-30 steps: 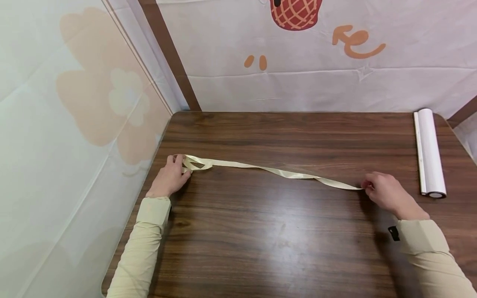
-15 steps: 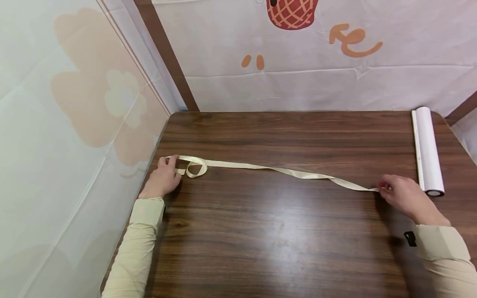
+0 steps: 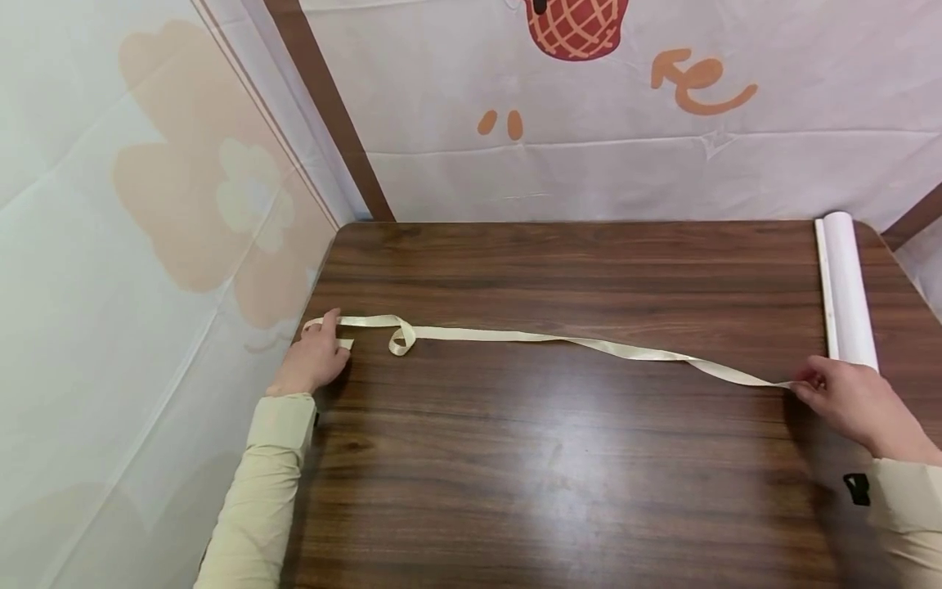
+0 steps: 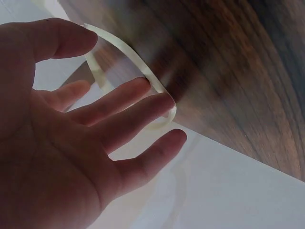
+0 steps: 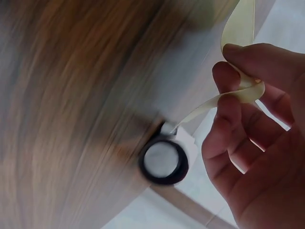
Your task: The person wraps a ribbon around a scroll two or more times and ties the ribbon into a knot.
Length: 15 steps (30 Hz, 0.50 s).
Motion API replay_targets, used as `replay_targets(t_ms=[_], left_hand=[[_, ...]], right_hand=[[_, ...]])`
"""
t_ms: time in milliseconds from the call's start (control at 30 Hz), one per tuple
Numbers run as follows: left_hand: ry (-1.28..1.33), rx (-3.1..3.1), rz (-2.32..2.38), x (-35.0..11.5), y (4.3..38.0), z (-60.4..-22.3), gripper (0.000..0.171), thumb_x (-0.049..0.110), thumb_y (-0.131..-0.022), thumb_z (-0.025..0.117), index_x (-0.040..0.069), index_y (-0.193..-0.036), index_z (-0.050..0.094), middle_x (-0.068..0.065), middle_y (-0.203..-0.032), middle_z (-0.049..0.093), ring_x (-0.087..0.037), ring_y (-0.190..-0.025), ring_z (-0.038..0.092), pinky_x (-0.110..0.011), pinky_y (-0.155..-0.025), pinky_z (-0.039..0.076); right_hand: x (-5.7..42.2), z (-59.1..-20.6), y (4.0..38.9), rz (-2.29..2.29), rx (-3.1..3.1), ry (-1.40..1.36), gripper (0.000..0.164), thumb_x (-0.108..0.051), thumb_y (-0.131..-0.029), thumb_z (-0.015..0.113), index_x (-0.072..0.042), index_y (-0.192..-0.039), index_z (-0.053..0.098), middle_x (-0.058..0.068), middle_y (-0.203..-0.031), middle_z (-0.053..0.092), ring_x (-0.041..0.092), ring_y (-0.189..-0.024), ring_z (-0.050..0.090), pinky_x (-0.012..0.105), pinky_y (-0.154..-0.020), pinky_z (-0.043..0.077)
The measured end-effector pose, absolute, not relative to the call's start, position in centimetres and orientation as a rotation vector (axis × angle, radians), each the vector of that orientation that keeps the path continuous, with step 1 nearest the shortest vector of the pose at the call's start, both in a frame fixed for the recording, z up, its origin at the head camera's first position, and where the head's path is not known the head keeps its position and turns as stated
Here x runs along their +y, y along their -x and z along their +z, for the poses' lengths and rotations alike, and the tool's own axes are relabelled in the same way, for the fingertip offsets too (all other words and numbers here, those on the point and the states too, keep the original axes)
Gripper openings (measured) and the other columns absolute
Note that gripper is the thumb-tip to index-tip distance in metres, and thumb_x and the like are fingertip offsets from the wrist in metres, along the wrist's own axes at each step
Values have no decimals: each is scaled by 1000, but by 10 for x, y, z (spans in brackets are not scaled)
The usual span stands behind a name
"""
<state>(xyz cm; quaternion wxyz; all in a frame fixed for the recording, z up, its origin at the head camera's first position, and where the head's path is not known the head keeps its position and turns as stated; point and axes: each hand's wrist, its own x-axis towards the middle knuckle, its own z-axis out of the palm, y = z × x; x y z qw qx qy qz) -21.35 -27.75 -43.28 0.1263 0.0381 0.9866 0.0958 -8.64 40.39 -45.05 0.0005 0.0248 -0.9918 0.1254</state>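
Observation:
A long cream satin ribbon [image 3: 486,334] stretches across the brown wooden table, with a small loop near its left part and twists toward the right. At the left edge my left hand [image 3: 311,360] lies over the ribbon's end part. In the left wrist view its fingers [image 4: 128,121] are spread and fairly straight, fingertips right at a curve of the ribbon [image 4: 128,52]. On the right, my right hand [image 3: 861,405] pinches the other end between thumb and fingers. The right wrist view shows that end of the ribbon [image 5: 240,24] bending around the fingers, its short tail sticking out.
A white roll [image 3: 846,286] with a black-rimmed end lies at the table's right side, partly behind my right hand. Printed white cloth [image 3: 618,180] hangs along the back and left of the wooden table [image 3: 471,483].
My right hand has moved right, drawing the ribbon longer and straighter. My left hand has shifted a little left. The ribbon's loop near it has narrowed, and a short tail shows by the thumb.

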Motion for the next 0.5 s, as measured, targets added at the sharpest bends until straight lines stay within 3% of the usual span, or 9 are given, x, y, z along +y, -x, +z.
replay_targets(t_ms=[100,267,500], left_hand=[[-114,2870,272,-284,211,-432,67,16,-94,43,-4,-149,13,-41,-133,40,-50,-93,58,-55,-71,48],[-79,2866,256,-292,209,-433,68,19,-93,43,-4,-149,12,-43,-135,35,-56,-109,50,-63,-83,44],[-65,2843,244,-299,207,-432,70,20,-92,43,-4,-149,11,-45,-138,27,-59,-108,50,-64,-81,45]], right_hand=[[414,-451,83,378,-3125,-39,12,-6,-79,69,4,-82,63,8,-67,60,18,-57,54,42,-53,44],[429,-453,77,364,-3111,10,12,-7,-77,71,1,-76,61,5,-63,59,13,-54,50,33,-50,39],[445,-457,64,342,-3052,95,14,-3,-73,72,2,-70,60,10,-59,59,13,-51,48,32,-50,35]])
